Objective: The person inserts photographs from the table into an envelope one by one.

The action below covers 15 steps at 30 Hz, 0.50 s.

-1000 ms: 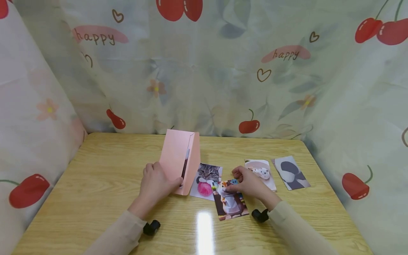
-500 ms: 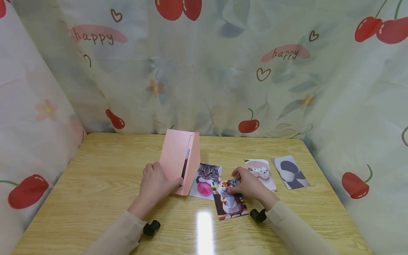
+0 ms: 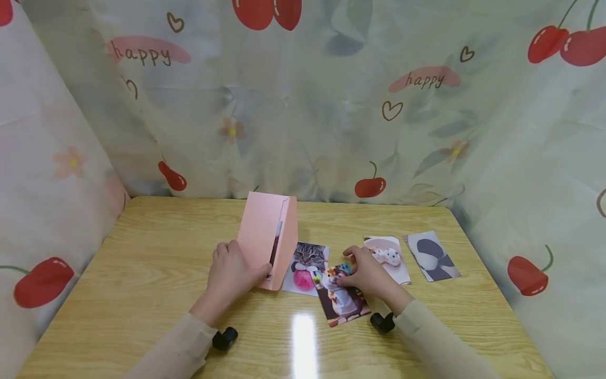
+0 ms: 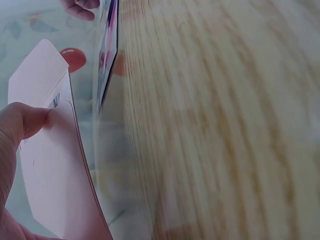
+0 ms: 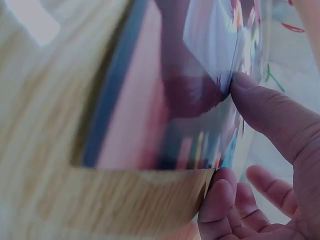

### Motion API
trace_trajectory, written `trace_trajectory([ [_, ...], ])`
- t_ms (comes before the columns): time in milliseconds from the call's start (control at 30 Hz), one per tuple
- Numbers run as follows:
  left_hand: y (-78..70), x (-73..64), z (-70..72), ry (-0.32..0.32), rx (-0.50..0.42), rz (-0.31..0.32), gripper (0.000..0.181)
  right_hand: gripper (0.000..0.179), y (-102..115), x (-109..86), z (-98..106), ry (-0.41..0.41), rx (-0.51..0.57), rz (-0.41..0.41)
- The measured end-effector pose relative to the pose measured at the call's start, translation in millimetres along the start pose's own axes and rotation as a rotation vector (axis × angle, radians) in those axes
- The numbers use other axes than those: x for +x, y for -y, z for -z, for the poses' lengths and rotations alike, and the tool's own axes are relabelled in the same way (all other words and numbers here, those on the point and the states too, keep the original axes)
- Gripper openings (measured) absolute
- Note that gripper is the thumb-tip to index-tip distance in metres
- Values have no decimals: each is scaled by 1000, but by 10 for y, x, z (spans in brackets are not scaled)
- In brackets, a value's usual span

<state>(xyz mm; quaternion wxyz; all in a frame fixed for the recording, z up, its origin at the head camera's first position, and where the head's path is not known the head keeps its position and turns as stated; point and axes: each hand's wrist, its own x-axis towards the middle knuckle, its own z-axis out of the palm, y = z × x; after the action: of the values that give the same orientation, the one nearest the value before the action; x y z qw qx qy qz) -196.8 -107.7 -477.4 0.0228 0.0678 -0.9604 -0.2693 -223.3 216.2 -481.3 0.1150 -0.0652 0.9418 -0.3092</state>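
My left hand (image 3: pixel 230 271) holds a pink envelope (image 3: pixel 261 226) at its lower end, the thumb on the slot at its mouth. The envelope's flap (image 3: pixel 286 242) stands open to the right, and a dark strip of something inside shows through the slot. My right hand (image 3: pixel 371 273) pinches a photo card of a small animal in a white apron (image 3: pixel 343 302), thumb on its face and fingertips under its edge in the right wrist view. That card overlaps a cat photo card (image 3: pixel 307 258) lying beside the envelope, partly hidden.
To the right lie a photo card with white spotted animals (image 3: pixel 400 268), partly behind my right hand, and a grey-and-white card (image 3: pixel 432 258). The wooden table (image 3: pixel 156 247) ends at a printed curtain (image 3: pixel 289 131) at the back and sides.
The apron photo card has turned slightly, its upper end shifting left and its lower end right. My right hand has moved a little left. The left hand and envelope look unchanged.
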Motion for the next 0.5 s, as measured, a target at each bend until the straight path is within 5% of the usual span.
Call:
trace_trajectory([
  [333,15,-11,9,-2,0,0,99,88,5,-5,-25,2,36,5],
  [500,15,-11,13,-1,-7,0,98,79,-23,8,21,24,92,13],
])
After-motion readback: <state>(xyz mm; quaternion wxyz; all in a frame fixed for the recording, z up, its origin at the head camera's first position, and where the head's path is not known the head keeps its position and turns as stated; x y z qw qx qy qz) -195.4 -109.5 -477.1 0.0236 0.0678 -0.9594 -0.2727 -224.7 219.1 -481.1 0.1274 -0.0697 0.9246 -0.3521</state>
